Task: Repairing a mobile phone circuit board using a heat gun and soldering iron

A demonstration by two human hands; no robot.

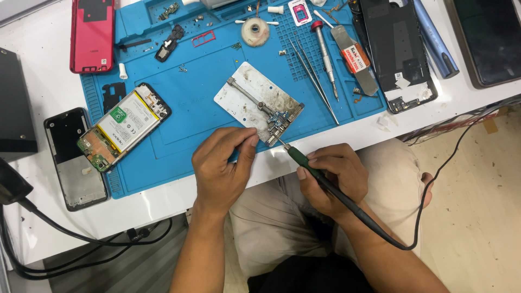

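Observation:
My right hand grips a green-handled soldering iron with a black cord; its tip touches a small circuit board clamped at the near corner of a metal holder plate. My left hand rests on the blue mat's near edge just left of that clamp, thumb and fingers pinched together close to the small board. I cannot tell whether anything is between those fingers.
On the blue work mat lie an opened phone with its battery showing, tweezers, a screwdriver and small parts. A red back cover, a phone frame and a dark phone body surround it.

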